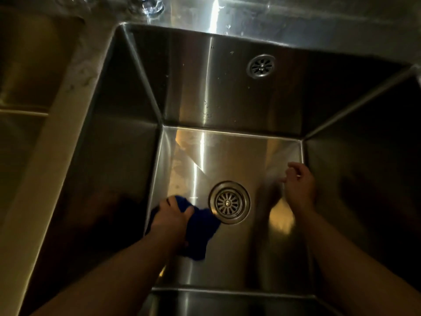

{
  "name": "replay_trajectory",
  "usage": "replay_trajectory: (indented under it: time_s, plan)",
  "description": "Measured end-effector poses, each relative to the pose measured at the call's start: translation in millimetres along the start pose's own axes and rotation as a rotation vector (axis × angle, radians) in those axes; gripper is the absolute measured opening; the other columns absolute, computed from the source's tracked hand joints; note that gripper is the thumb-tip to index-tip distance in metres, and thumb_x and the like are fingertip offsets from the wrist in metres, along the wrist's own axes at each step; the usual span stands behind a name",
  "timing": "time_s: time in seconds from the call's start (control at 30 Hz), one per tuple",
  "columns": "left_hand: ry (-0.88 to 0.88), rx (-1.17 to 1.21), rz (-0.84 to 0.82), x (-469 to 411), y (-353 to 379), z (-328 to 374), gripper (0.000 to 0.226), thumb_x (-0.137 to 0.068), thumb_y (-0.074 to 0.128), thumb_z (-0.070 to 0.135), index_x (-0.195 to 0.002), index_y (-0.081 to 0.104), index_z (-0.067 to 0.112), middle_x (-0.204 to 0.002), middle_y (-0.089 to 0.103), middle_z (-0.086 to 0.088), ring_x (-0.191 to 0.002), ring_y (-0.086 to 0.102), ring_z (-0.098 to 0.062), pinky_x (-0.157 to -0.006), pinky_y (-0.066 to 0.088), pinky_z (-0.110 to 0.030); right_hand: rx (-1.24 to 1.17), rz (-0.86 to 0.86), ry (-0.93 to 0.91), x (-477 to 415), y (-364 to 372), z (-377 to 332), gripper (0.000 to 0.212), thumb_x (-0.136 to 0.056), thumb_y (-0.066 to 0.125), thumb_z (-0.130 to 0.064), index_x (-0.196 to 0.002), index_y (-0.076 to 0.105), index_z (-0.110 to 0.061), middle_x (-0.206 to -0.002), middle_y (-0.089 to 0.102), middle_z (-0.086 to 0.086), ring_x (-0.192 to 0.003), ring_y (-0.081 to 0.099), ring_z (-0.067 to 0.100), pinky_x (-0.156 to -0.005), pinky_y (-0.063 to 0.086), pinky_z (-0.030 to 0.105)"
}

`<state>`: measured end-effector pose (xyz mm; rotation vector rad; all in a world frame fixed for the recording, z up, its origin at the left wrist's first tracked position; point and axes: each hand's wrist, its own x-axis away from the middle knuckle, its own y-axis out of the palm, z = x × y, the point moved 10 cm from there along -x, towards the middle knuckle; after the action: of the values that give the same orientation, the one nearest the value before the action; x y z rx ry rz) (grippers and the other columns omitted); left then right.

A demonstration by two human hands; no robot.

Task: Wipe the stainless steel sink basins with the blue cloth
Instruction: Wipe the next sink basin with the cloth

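Observation:
I look down into a deep stainless steel sink basin [227, 92]. My left hand [173, 215] presses a bunched blue cloth [202, 231] onto the basin floor, just left of the round drain strainer [229, 202]. My right hand [298, 185] hovers low at the floor's right side near the right wall; its fingers are loosely curled and hold nothing. Both forearms reach down from the near edge. Part of the cloth is hidden under my left hand.
An overflow grate [261, 65] sits high on the far wall. A faucet base [150, 5] stands on the back ledge at top left. A divider ledge [52, 142] separates this basin from a second basin [25, 65] on the left.

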<state>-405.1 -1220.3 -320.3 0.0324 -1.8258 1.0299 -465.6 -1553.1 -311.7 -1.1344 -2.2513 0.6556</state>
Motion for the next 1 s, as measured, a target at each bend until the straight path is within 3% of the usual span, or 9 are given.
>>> replay_trajectory:
  time_s: [0.13, 0.23, 0.4, 0.47, 0.53, 0.63, 0.73, 0.8, 1.0]
  plan:
    - [0.022, 0.136, -0.226, 17, 46, 28, 0.08, -0.081, 0.06, 0.047, -0.144, 0.019, 0.02, -0.14, 0.028, -0.027, -0.125, 0.034, -0.039, -0.102, 0.035, -0.044, 0.042, -0.058, 0.037, 13, -6, -1, 0.038, -0.075, 0.044, -0.042, -0.102, 0.063, -0.022, -0.097, 0.067, 0.013, -0.089, 0.064, 0.033, -0.081, 0.053, 0.054]
    - [-0.01, 0.364, -0.299, 30, 66, 38, 0.076, -0.081, 0.059, 0.046, -0.142, 0.027, 0.016, -0.13, 0.037, -0.027, -0.117, 0.044, -0.035, -0.101, 0.042, -0.043, 0.188, -0.191, -0.033, 37, 6, -16, 0.025, -0.088, 0.051, -0.022, -0.106, 0.065, -0.01, -0.101, 0.067, 0.017, -0.094, 0.062, 0.033, -0.084, 0.051, 0.042]
    - [0.149, 0.469, -0.316, 36, 56, 50, 0.07, -0.084, 0.057, 0.036, -0.142, 0.023, 0.02, -0.145, 0.031, -0.019, -0.132, 0.034, -0.035, -0.108, 0.035, -0.037, 0.544, -0.497, -0.32, 112, 56, -32, 0.018, -0.093, 0.048, -0.02, -0.106, 0.059, -0.015, -0.106, 0.056, 0.004, -0.092, 0.057, 0.022, -0.08, 0.046, 0.035]
    - [0.173, 0.681, -0.218, 32, 43, 40, 0.053, -0.081, 0.055, 0.024, -0.131, 0.039, 0.018, -0.139, 0.04, -0.011, -0.13, 0.038, -0.03, -0.107, 0.036, -0.035, 0.671, -0.608, -0.539, 165, 78, -35, 0.017, -0.086, 0.056, -0.02, -0.103, 0.057, -0.017, -0.102, 0.051, 0.002, -0.085, 0.054, 0.018, -0.07, 0.047, 0.032]
    - [0.105, 0.903, -0.104, 26, 36, 15, 0.04, -0.079, 0.051, 0.018, -0.119, 0.049, 0.016, -0.122, 0.057, -0.01, -0.114, 0.054, -0.029, -0.095, 0.045, -0.037, 0.763, -0.707, -0.784, 226, 99, -35, 0.039, -0.075, 0.061, -0.027, -0.113, 0.056, -0.021, -0.108, 0.056, 0.003, -0.088, 0.059, 0.02, -0.066, 0.05, 0.03]
    - [-0.104, 1.007, 0.112, 14, 21, -33, 0.011, -0.09, 0.045, 0.015, -0.101, 0.045, 0.016, -0.105, 0.064, -0.017, -0.096, 0.062, -0.033, -0.082, 0.049, -0.038, 0.874, -0.898, -1.114, 294, 132, -19, 0.07, -0.079, 0.044, -0.055, -0.144, 0.031, -0.03, -0.144, 0.042, 0.017, -0.125, 0.05, 0.034, -0.086, 0.051, 0.049]
    - [-0.234, 1.001, 0.252, 8, 6, -55, 0.012, -0.092, 0.043, 0.016, -0.104, 0.045, 0.015, -0.108, 0.061, -0.014, -0.099, 0.061, -0.033, -0.083, 0.048, -0.037, 0.889, -0.977, -1.309, 302, 145, -15, 0.074, -0.085, 0.047, -0.056, -0.149, 0.012, -0.039, -0.157, 0.006, 0.017, -0.14, 0.024, 0.042, -0.098, 0.028, 0.064]
    - [-0.219, 0.956, 0.252, 5, 1, -49, 0.017, -0.092, 0.042, 0.018, -0.109, 0.046, 0.017, -0.109, 0.061, -0.011, -0.099, 0.06, -0.031, -0.084, 0.049, -0.039, 0.932, -0.963, -1.332, 292, 143, -12, 0.069, -0.087, 0.049, -0.052, -0.147, 0.018, -0.041, -0.158, 0.007, 0.015, -0.139, 0.028, 0.042, -0.099, 0.03, 0.065]
    - [-0.288, 0.778, 0.417, 16, 4, -52, 0.03, -0.089, 0.042, 0.022, -0.118, 0.046, 0.014, -0.117, 0.049, -0.014, -0.108, 0.049, -0.035, -0.087, 0.047, -0.048, 1.143, -1.013, -1.165, 260, 101, 20, 0.064, -0.069, 0.064, -0.053, -0.127, 0.047, -0.034, -0.143, 0.042, 0.019, -0.118, 0.054, 0.039, -0.087, 0.048, 0.058]
